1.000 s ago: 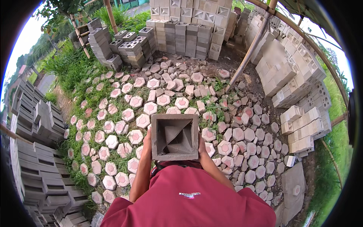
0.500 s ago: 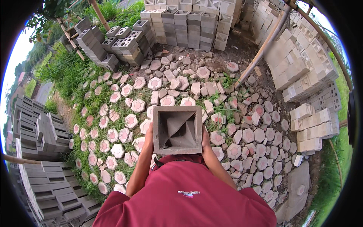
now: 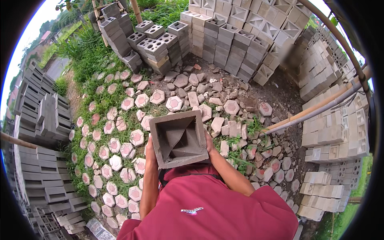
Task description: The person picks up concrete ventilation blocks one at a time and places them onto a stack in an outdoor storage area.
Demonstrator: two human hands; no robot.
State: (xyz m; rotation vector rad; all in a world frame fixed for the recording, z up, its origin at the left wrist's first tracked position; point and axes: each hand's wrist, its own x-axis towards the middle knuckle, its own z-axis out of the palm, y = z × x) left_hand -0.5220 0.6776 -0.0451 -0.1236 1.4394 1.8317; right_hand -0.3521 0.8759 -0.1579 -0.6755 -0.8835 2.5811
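Observation:
A square grey concrete ventilation block (image 3: 178, 159) is held up in front of my chest, its open face with slanted inner walls turned up toward me. My left hand (image 3: 150, 151) presses on its left side and my right hand (image 3: 209, 143) on its right side, so the block is gripped between both. Most fingers are hidden behind or under the block. It is tilted slightly, with its right side higher. Nothing else touches the block from above or in front.
Hexagonal pavers (image 3: 137, 137) with pink centres lie in grass and rubble underfoot. Ahead stand stacked grey blocks (image 3: 216, 42) and hollow blocks with round holes (image 3: 156, 46). More stacks (image 3: 58, 172) line the left, pale ones (image 3: 324, 192) the right. A slanted bamboo pole (image 3: 312, 112) crosses the right side.
My view has swung to the right, bringing more of the far stacks in. The block, still between both hands, now appears farther left and tilted.

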